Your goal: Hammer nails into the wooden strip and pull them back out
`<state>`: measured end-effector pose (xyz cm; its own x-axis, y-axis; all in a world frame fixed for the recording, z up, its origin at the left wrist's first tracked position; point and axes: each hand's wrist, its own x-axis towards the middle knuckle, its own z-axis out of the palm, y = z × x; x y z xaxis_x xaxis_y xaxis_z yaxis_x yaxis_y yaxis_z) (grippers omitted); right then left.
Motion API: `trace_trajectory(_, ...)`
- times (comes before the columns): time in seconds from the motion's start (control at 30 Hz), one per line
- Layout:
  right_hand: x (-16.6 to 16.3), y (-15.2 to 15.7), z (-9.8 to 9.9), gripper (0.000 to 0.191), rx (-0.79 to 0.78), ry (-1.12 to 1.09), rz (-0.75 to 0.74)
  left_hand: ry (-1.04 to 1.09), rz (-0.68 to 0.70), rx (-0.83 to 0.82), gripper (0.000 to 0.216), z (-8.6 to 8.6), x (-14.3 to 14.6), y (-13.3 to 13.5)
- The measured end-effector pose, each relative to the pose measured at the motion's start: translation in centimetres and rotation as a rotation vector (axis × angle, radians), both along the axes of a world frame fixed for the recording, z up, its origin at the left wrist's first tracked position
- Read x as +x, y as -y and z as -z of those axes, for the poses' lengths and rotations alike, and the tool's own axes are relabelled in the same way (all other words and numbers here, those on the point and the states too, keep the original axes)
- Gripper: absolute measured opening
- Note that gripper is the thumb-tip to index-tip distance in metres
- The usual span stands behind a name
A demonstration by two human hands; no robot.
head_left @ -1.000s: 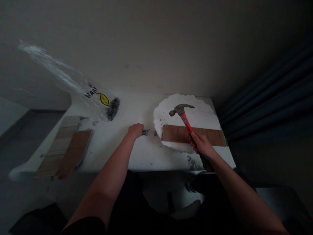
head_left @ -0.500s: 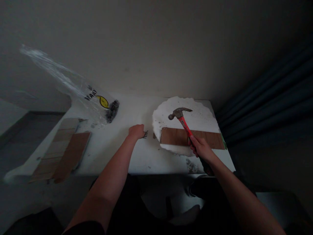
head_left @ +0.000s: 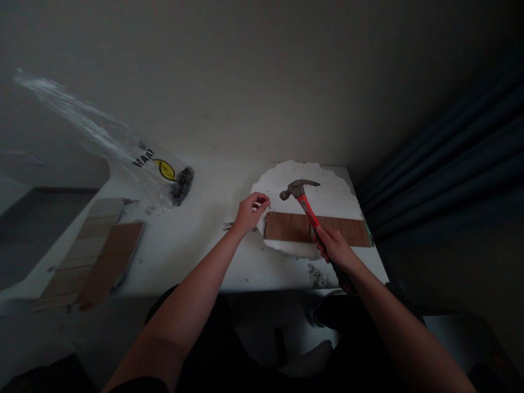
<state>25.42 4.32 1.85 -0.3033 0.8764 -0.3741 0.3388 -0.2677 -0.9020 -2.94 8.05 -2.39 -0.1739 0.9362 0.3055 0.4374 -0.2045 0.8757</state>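
Observation:
A claw hammer (head_left: 308,210) with a red and black handle is gripped in my right hand (head_left: 333,246), its head raised over the white slab. My left hand (head_left: 249,213) is pinched at the slab's left edge, with a thin nail (head_left: 269,206) showing at the fingertips. Several dark nails (head_left: 228,225) lie on the table beside my left wrist, partly covered by it. Below the hammer head, a brown wooden board (head_left: 286,226) rests across the round, rough-edged white slab (head_left: 327,188). My right hand covers part of the board from view.
At the table's left lie wooden boards (head_left: 96,224). A clear plastic bag (head_left: 151,174) with a yellow print and dark contents stands behind them. Dark grit (head_left: 317,275) marks the white table (head_left: 196,262) near its front edge. A dark curtain (head_left: 442,164) hangs at the right.
My left hand has moved right, from the pile of nails to the slab's edge, with a nail in its fingers. My right hand still holds the hammer in nearly the same place.

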Motion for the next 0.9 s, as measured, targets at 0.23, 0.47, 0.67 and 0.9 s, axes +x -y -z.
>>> trace_trajectory(0.23,0.0,-0.1,0.1,0.049,0.001,-0.015,-0.004,0.037,0.088,-0.012,0.023,0.7,1.8,0.1)
trace_trajectory(0.47,0.2,-0.2,0.1,0.05,0.016,0.0,-0.01,-0.07,0.094,0.013,0.023,1.5,1.8,0.0)
trace_trajectory(0.67,0.2,-0.2,0.1,0.05,0.021,-0.015,-0.017,-0.111,0.124,0.038,0.025,2.3,1.5,-0.4)
trace_trajectory(0.9,0.2,-0.2,-0.1,0.048,0.012,0.002,-0.017,-0.107,0.157,0.053,0.024,2.1,1.5,-0.4)
